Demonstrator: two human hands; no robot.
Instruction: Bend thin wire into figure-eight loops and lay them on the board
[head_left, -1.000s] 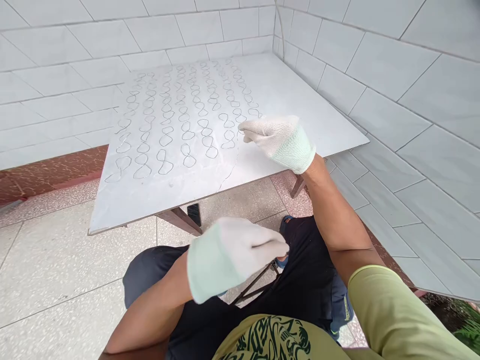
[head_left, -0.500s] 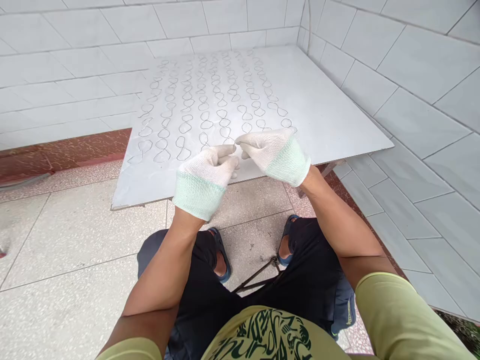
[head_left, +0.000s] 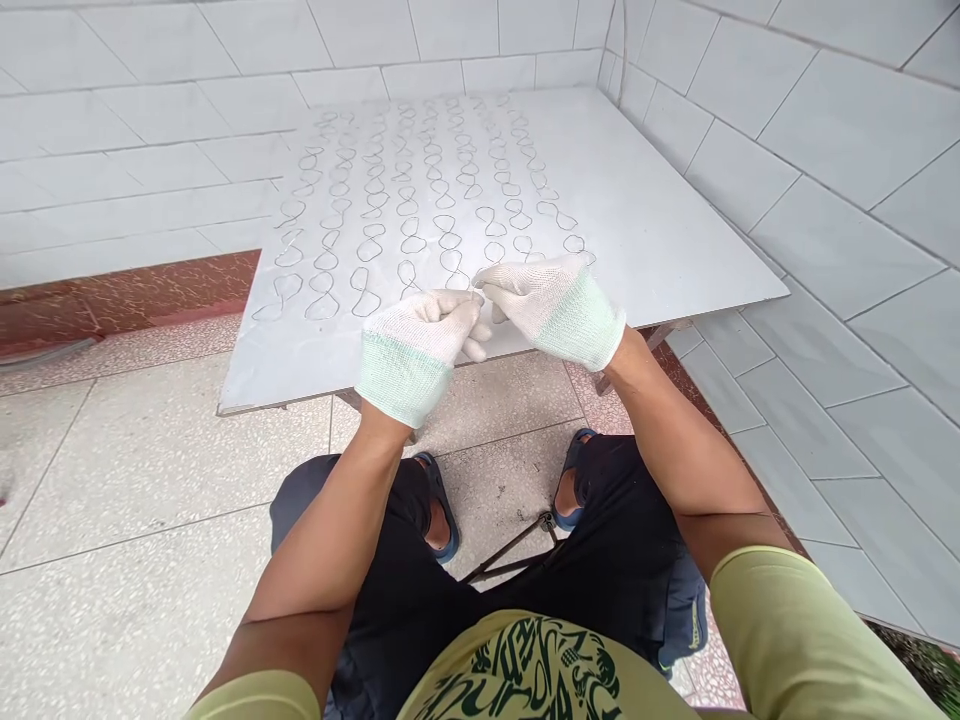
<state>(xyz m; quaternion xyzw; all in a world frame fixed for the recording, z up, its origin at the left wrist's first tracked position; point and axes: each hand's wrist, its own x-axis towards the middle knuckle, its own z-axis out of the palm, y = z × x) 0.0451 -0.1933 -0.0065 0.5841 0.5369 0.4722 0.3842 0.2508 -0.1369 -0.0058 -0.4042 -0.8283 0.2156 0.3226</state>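
Observation:
My left hand (head_left: 420,345), in a white knit glove with a mint-green cuff, is closed in a pinch above the front part of a pale board (head_left: 652,220). Meeting it at the fingertips is my right hand (head_left: 551,305), gloved the same way and also pinching. Whatever lies between the fingers is too small and thin to make out. Beyond my hands, thin dark figure-eight loops (head_left: 448,232), which look like wire or cord, lie on the board in several rows. My hands cover some of the nearest loops.
White tiled walls (head_left: 840,180) border the board at the back and right. Its front edge overhangs a speckled floor (head_left: 135,470). Below, a dark metal bar frame (head_left: 510,560) stands between my feet, which are in blue sandals (head_left: 448,530).
My left hand has shifted slightly right, and its thumb has moved up against the forefinger, closer to my right fingertips. My right hand has barely moved.

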